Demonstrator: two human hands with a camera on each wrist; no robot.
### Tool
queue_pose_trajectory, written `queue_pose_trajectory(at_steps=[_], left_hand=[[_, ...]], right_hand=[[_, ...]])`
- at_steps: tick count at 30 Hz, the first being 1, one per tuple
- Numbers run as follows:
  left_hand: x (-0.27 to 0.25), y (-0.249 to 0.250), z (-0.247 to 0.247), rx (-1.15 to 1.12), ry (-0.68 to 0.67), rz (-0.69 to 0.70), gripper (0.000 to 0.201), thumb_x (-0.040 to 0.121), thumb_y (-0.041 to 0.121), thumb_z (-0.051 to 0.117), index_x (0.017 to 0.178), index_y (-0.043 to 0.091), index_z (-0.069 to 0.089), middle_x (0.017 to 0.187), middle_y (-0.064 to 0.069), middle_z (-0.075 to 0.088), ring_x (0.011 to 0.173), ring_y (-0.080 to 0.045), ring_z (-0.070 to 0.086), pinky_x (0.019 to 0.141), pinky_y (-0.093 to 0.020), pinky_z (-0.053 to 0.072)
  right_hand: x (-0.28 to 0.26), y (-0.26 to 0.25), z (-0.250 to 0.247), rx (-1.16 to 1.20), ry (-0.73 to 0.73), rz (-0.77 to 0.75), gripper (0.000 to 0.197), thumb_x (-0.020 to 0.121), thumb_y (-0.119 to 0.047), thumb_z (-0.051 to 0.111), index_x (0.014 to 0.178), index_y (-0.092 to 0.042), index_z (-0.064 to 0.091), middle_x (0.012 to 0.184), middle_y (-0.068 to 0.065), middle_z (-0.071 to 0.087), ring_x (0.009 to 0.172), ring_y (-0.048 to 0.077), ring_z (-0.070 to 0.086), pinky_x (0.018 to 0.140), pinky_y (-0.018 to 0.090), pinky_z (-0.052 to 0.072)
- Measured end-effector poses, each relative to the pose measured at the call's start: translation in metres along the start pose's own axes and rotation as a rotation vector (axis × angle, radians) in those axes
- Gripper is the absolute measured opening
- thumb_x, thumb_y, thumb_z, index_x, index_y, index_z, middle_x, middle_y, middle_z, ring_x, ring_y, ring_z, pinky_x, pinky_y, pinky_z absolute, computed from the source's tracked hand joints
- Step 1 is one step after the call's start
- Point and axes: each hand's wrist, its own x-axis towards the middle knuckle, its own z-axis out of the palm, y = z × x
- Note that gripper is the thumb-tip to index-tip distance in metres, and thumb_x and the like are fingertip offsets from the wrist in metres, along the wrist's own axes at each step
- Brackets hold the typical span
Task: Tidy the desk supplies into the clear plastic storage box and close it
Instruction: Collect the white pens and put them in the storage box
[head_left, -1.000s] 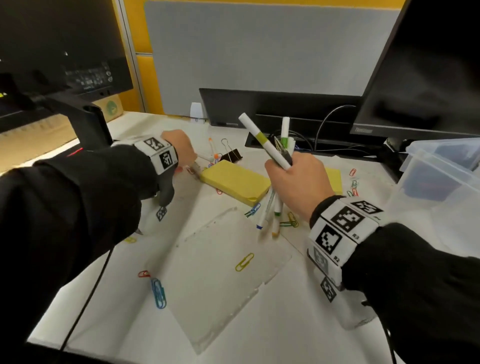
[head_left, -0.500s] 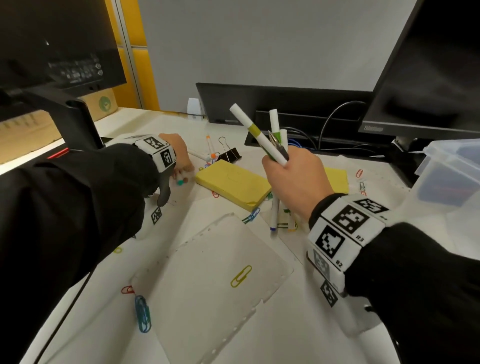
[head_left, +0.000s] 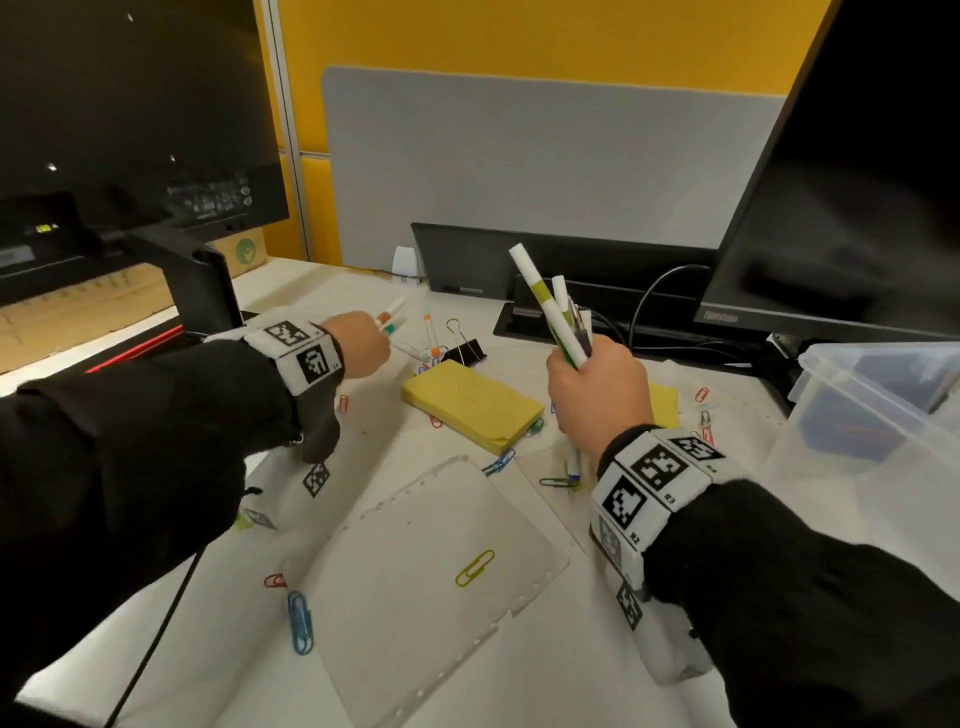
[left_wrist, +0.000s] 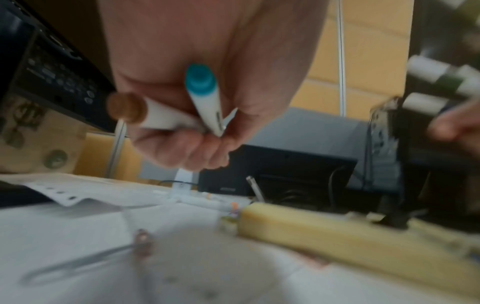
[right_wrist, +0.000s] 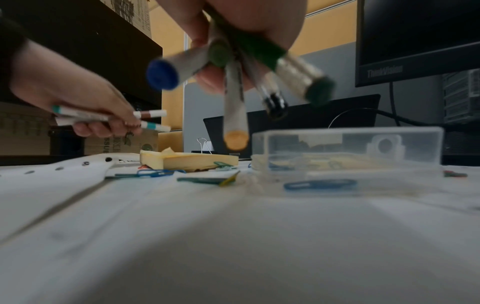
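Observation:
My left hand hovers above the desk's back left and grips two white markers, one teal-capped and one brown-capped. My right hand holds an upright bundle of several markers over the desk's middle; their caps hang below the fist. The large clear plastic storage box stands open at the right edge. A yellow sticky-note pad lies between my hands. An orange-capped marker and a black binder clip lie behind the pad.
Coloured paper clips are scattered about, among them a yellow one on a perforated sheet and a blue one. A small clear case sits near my right hand. Monitors stand at left and right.
My left hand has risen from the desk surface with the teal and brown markers in its fingers. My right hand keeps its bundle in about the same place.

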Motion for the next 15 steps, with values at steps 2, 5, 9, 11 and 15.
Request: queue_pose_trajectory(at_steps=[2, 5, 9, 11, 15], left_hand=[[-0.012, 0.007, -0.003, -0.379, -0.129, -0.022, 0.018, 0.098, 0.021, 0.04, 0.1, 0.009, 0.054, 0.073, -0.003, 0.047, 0.061, -0.014, 0.044, 0.056, -0.024, 0.04], [-0.037, 0.021, -0.001, -0.715, -0.39, 0.031, 0.018, 0.099, 0.023, 0.039, 0.094, 0.014, 0.054, 0.076, -0.002, 0.052, 0.067, -0.016, 0.051, 0.066, -0.03, 0.045], [-0.065, 0.048, 0.014, -0.926, -0.556, 0.124, 0.023, 0.101, 0.026, 0.034, 0.095, 0.015, 0.053, 0.083, -0.005, 0.055, 0.073, -0.017, 0.054, 0.07, -0.03, 0.051], [-0.075, 0.062, 0.022, -0.981, -0.532, 0.166, 0.023, 0.101, 0.024, 0.034, 0.106, 0.018, 0.055, 0.094, -0.008, 0.057, 0.082, -0.019, 0.056, 0.071, -0.028, 0.054], [-0.083, 0.083, 0.037, -1.036, -0.47, 0.27, 0.038, 0.101, 0.016, 0.027, 0.13, 0.03, 0.047, 0.104, 0.003, 0.058, 0.079, -0.013, 0.051, 0.086, -0.031, 0.038]], right_hand=[[-0.004, 0.0, -0.002, 0.013, 0.008, -0.013, 0.016, 0.091, -0.027, 0.052, 0.088, -0.012, 0.052, 0.067, -0.002, 0.046, 0.056, 0.009, 0.044, 0.05, 0.021, 0.036], [-0.011, -0.002, -0.004, 0.093, 0.005, -0.009, 0.03, 0.086, -0.04, 0.058, 0.069, -0.017, 0.049, 0.061, -0.002, 0.047, 0.053, 0.01, 0.044, 0.054, 0.025, 0.042], [-0.02, -0.006, -0.007, 0.196, 0.012, 0.048, 0.045, 0.076, -0.05, 0.067, 0.053, -0.019, 0.043, 0.05, -0.002, 0.042, 0.047, 0.014, 0.042, 0.056, 0.031, 0.042], [-0.024, -0.006, -0.008, 0.235, 0.01, 0.068, 0.046, 0.075, -0.051, 0.067, 0.051, -0.02, 0.045, 0.049, -0.002, 0.043, 0.048, 0.015, 0.042, 0.057, 0.032, 0.043], [-0.023, -0.006, -0.01, 0.21, 0.089, 0.086, 0.044, 0.078, -0.055, 0.06, 0.07, -0.011, 0.06, 0.066, 0.006, 0.06, 0.064, 0.022, 0.057, 0.067, 0.035, 0.051]])
